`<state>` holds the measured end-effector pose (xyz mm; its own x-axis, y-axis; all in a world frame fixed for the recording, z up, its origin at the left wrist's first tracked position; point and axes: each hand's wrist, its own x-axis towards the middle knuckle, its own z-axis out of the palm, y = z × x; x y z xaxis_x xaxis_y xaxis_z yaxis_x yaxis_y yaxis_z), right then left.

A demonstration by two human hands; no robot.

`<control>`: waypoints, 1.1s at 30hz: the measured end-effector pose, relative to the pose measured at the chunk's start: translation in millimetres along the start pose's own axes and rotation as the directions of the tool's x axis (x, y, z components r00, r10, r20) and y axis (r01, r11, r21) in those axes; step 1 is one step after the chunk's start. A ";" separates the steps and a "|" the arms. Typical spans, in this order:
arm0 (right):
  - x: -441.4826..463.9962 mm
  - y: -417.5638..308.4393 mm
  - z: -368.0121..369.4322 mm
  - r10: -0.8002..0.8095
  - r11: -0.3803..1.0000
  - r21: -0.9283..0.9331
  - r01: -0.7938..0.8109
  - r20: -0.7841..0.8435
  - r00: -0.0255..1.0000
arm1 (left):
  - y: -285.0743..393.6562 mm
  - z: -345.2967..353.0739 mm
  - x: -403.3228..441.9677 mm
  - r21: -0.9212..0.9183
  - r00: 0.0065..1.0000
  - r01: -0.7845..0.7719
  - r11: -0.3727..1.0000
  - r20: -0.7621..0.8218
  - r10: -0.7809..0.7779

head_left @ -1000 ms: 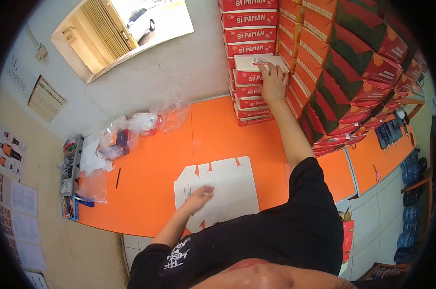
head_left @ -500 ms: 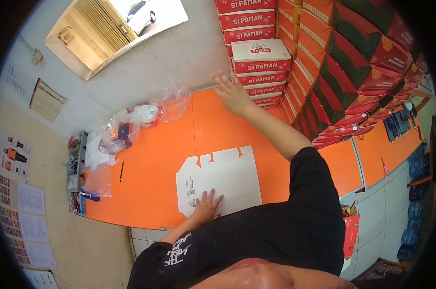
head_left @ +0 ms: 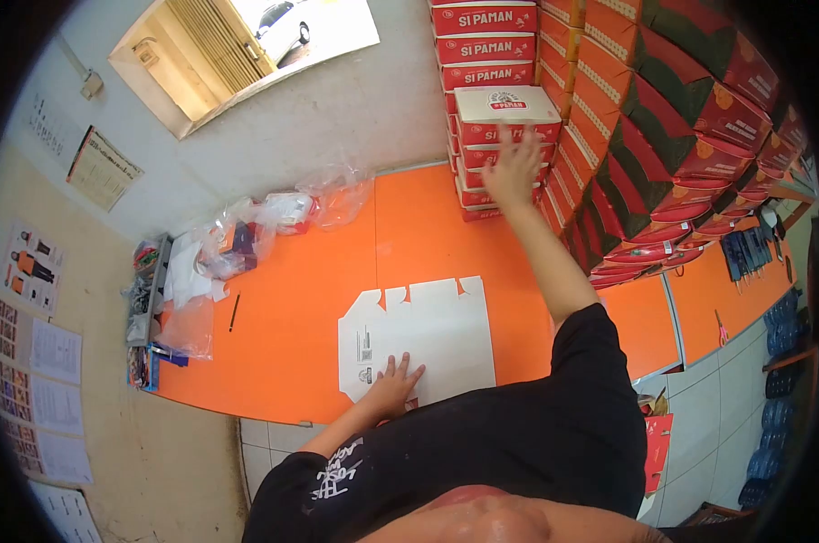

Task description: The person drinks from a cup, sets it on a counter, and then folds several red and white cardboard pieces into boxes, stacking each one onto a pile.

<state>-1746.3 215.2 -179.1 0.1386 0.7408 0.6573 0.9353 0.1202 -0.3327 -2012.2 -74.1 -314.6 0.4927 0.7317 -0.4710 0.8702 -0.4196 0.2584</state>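
Observation:
A flat white cardboard box blank (head_left: 446,335) with notched edges and small printing lies on the orange table. My left hand (head_left: 394,384) rests on its near left part, palm down with fingers spread. Farther off, my right hand (head_left: 515,170) is raised with fingers apart, in front of a stack of red and white boxes (head_left: 507,104) lettered "SI PAMAN". Part of the stack's front is hidden behind that hand. Whether the fingers touch the boxes I cannot tell. No object shows in the right hand.
Tall rows of orange, red and dark boxes (head_left: 649,167) rise at the right. Clear plastic bags (head_left: 337,195) lie along the wall, near a grey organizer (head_left: 162,271) and a black pen (head_left: 235,312). Pink-handled scissors (head_left: 722,330) lie on the right-hand table.
My right hand has moved right, from beside the stack's left edge to in front of the boxes. My left hand stays on the blank. The whole view has shifted slightly.

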 end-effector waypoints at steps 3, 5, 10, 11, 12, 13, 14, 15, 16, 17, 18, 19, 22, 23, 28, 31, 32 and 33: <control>9.4 34.1 9.7 -0.004 1.000 0.002 0.004 -0.106 0.994 | -0.1 1.9 0.8 0.010 1.000 0.008 1.000 0.002 -0.008; 14.3 39.8 2.8 -0.054 0.998 -0.025 0.054 -0.022 0.998 | 0.0 -1.3 -0.6 0.035 1.000 0.012 0.999 0.006 -0.012; -36.2 16.8 -12.0 -0.065 0.986 0.147 0.076 -0.078 0.995 | -13.4 -13.6 -6.8 -0.037 0.999 0.018 0.999 -0.028 -0.019; -59.7 19.9 -7.3 -0.048 0.962 0.269 0.036 0.039 0.998 | -30.0 -4.3 -5.6 -0.143 0.959 0.099 0.985 -0.249 -0.133; -88.0 24.9 -5.2 -0.116 0.917 0.393 0.068 0.098 0.988 | -48.2 5.6 -4.2 -0.264 0.859 0.150 0.953 -0.442 -0.258; -123.8 27.2 -5.5 -0.026 0.927 0.368 -0.078 0.271 0.962 | -68.4 18.4 -2.0 -0.344 0.739 0.246 0.906 -0.538 -0.405; -159.9 35.2 0.4 0.125 0.893 0.316 -0.320 0.510 0.851 | -83.2 27.1 -2.1 -0.438 0.589 0.321 0.840 -0.603 -0.539; -186.5 33.2 -13.8 0.205 0.841 0.241 -0.484 0.686 0.698 | -86.5 22.9 -6.3 -0.443 0.592 0.314 0.839 -0.600 -0.538; -224.3 40.1 -10.0 0.258 0.836 0.163 -0.525 0.726 0.637 | -86.4 12.8 -10.1 -0.552 0.591 0.372 0.746 -0.479 -0.649; -250.7 42.1 -10.3 0.297 0.723 0.090 -0.685 0.855 0.426 | -87.8 5.2 -11.1 -0.643 0.581 0.431 0.634 -0.340 -0.740; -270.1 44.1 -10.0 0.292 0.590 -0.023 -0.807 0.938 0.186 | -93.2 4.3 -9.0 -0.649 0.587 0.427 0.629 -0.330 -0.739; -286.5 46.4 -1.8 0.300 0.591 -0.038 -0.805 0.937 0.176 | -101.1 7.1 -6.6 -0.684 0.585 0.420 0.597 -0.298 -0.754; -301.2 42.5 4.9 0.445 0.232 0.177 -0.956 0.855 0.267 | -141.4 17.6 -10.1 -0.955 0.718 0.193 0.224 -0.018 -0.696; -291.1 39.9 -3.5 0.450 0.233 0.180 -0.956 0.851 0.270 | -151.4 17.3 -10.4 -0.977 0.851 0.032 -0.213 0.139 -0.506; -285.5 35.6 -10.9 0.181 0.304 0.160 -0.939 0.958 0.221 | -123.8 3.0 -35.3 -0.974 0.901 -0.086 -0.208 0.013 -0.434; -260.1 4.6 -67.6 -0.078 -0.095 0.536 -0.839 0.836 0.543 | -106.4 -25.8 -67.4 -0.894 0.865 -0.420 -0.155 -0.343 -0.366; -250.4 1.6 -82.4 -0.120 -0.060 0.592 -0.804 0.795 0.595 | -114.4 -30.3 -75.5 -0.871 0.849 -0.479 -0.105 -0.429 -0.309; -240.0 -0.8 -97.6 -0.113 -0.059 0.575 -0.816 0.809 0.577 | -121.3 -40.8 -85.9 -0.878 0.857 -0.464 -0.120 -0.410 -0.314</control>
<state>-1748.6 -27.1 -270.6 -0.2886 0.9486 -0.1297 -0.3550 -0.2318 -0.9057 -2159.7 -64.1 -271.1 0.1526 0.9785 -0.1387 -0.3256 0.1823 0.9278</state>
